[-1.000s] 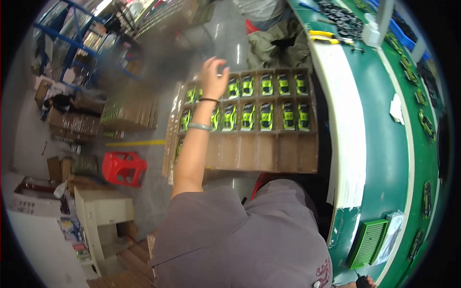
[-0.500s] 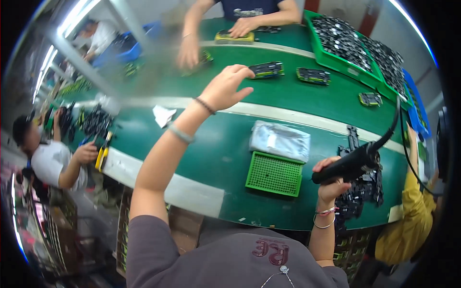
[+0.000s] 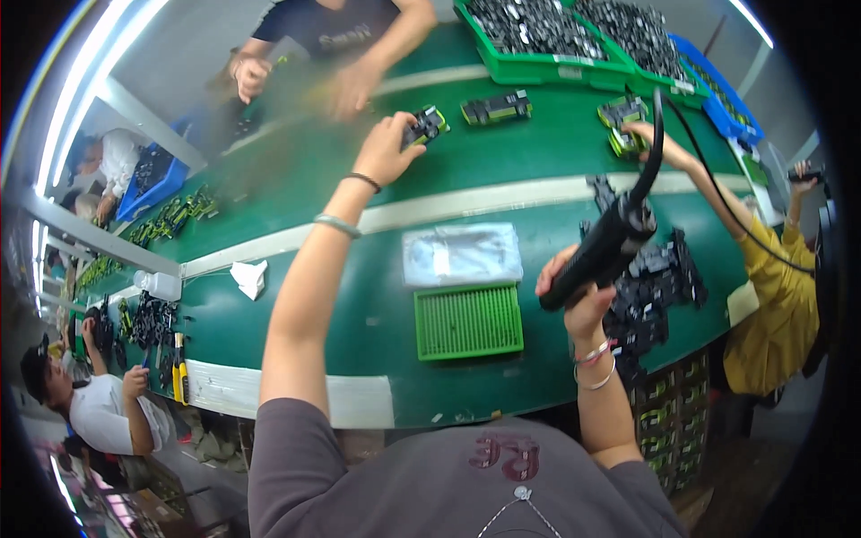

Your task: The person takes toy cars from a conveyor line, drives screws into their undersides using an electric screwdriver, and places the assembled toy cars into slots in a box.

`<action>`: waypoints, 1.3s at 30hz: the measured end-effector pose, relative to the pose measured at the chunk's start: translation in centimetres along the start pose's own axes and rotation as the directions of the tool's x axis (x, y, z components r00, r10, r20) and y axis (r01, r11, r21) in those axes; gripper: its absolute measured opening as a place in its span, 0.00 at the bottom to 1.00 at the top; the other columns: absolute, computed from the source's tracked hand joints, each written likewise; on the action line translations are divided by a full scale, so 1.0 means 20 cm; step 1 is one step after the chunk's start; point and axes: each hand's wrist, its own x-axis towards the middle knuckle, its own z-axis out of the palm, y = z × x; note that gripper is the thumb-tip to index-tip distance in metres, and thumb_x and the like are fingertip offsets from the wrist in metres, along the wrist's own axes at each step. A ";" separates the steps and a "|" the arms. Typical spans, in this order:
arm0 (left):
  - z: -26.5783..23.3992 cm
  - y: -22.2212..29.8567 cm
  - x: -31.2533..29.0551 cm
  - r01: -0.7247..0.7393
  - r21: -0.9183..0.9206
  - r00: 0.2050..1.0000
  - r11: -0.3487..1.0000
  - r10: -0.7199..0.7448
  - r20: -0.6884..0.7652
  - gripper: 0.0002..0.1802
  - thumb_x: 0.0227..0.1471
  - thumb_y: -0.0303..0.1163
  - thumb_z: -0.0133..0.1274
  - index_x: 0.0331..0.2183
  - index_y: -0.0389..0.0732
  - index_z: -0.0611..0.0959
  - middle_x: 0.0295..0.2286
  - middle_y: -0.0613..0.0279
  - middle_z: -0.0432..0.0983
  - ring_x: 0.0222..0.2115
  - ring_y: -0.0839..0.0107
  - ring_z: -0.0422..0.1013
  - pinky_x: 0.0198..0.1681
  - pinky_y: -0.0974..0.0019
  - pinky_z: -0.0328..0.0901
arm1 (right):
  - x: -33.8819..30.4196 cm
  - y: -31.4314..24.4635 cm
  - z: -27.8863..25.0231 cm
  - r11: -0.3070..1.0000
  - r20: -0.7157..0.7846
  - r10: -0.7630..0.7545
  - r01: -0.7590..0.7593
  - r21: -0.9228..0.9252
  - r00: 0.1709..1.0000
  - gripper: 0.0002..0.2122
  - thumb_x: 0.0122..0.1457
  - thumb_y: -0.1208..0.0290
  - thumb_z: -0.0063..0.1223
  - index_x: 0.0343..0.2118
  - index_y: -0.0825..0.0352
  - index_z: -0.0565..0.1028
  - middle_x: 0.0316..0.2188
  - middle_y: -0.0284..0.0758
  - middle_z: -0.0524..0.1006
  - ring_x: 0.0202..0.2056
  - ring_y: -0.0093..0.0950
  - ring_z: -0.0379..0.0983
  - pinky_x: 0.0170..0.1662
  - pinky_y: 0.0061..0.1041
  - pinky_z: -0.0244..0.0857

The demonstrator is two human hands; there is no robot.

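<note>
My left hand (image 3: 387,151) reaches over the far green strip of the bench. Its fingers are closed on the near end of a black and lime-green part shaped like a small car chassis (image 3: 427,127). My right hand (image 3: 578,296) grips a black electric screwdriver (image 3: 601,255), with its cable end raised to the upper right. Below and beside the screwdriver lies a pile of black plastic parts (image 3: 641,314). A second chassis (image 3: 496,108) lies just right of the one in my left hand.
A green slotted tray (image 3: 468,344) and a bluish plastic-wrapped packet (image 3: 461,255) lie between my arms. Green bins (image 3: 565,70) of small parts stand at the far right. A co-worker in yellow (image 3: 776,296) touches another chassis; one opposite (image 3: 345,36) works across the bench.
My left hand has closed on the chassis. The view has swung, so the bench appears shifted left. The co-worker in yellow has reached in to the chassis at the right.
</note>
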 end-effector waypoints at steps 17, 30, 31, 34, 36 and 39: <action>-0.09 0.61 -0.56 -0.183 -0.214 0.945 0.960 0.231 0.230 0.22 0.37 0.31 0.60 0.38 0.40 0.75 0.39 0.55 0.71 0.42 0.56 0.65 0.47 0.59 0.61 | -0.02 -0.03 0.04 0.992 -0.092 -0.058 0.048 -0.115 0.994 0.45 0.30 0.18 0.28 0.27 0.67 0.63 0.15 0.34 0.65 0.15 0.24 0.64 0.20 0.23 0.62; -0.11 0.55 -0.57 -0.177 -0.272 0.936 0.946 0.248 0.252 0.25 0.38 0.30 0.60 0.43 0.42 0.74 0.43 0.55 0.69 0.45 0.56 0.64 0.49 0.59 0.61 | -0.05 0.04 0.32 0.970 0.039 -0.191 0.182 0.162 0.981 0.50 0.24 0.16 0.23 0.30 0.69 0.63 0.18 0.34 0.67 0.19 0.24 0.66 0.22 0.20 0.63; -0.11 0.55 -0.57 -0.179 -0.269 0.934 0.946 0.249 0.255 0.25 0.38 0.30 0.60 0.43 0.42 0.74 0.43 0.55 0.69 0.45 0.56 0.64 0.48 0.59 0.61 | -0.06 0.05 0.32 0.971 0.042 -0.186 0.177 0.160 0.982 0.50 0.24 0.16 0.23 0.30 0.69 0.63 0.18 0.34 0.67 0.19 0.24 0.66 0.22 0.20 0.63; -0.10 0.54 -0.58 -0.187 -0.263 0.935 0.946 0.254 0.248 0.25 0.38 0.30 0.60 0.43 0.42 0.74 0.42 0.55 0.70 0.45 0.56 0.64 0.48 0.59 0.61 | -0.07 0.06 0.33 0.985 0.033 -0.109 0.103 0.136 0.994 0.50 0.23 0.17 0.24 0.31 0.69 0.63 0.18 0.34 0.67 0.19 0.23 0.66 0.23 0.20 0.63; -0.10 0.54 -0.58 -0.195 -0.260 0.936 0.946 0.258 0.239 0.25 0.38 0.30 0.60 0.43 0.42 0.74 0.42 0.55 0.70 0.44 0.56 0.64 0.48 0.59 0.61 | -0.07 0.07 0.33 0.995 0.003 -0.042 0.042 0.088 0.999 0.50 0.23 0.16 0.24 0.31 0.68 0.63 0.18 0.34 0.67 0.20 0.23 0.66 0.23 0.19 0.62; -0.11 0.54 -0.57 -0.192 -0.263 0.933 0.945 0.259 0.249 0.25 0.39 0.30 0.60 0.43 0.42 0.74 0.42 0.55 0.70 0.45 0.56 0.64 0.48 0.59 0.61 | -0.07 0.08 0.33 1.000 0.020 -0.001 0.000 0.031 1.000 0.49 0.24 0.17 0.25 0.30 0.68 0.63 0.18 0.34 0.67 0.20 0.22 0.65 0.23 0.18 0.61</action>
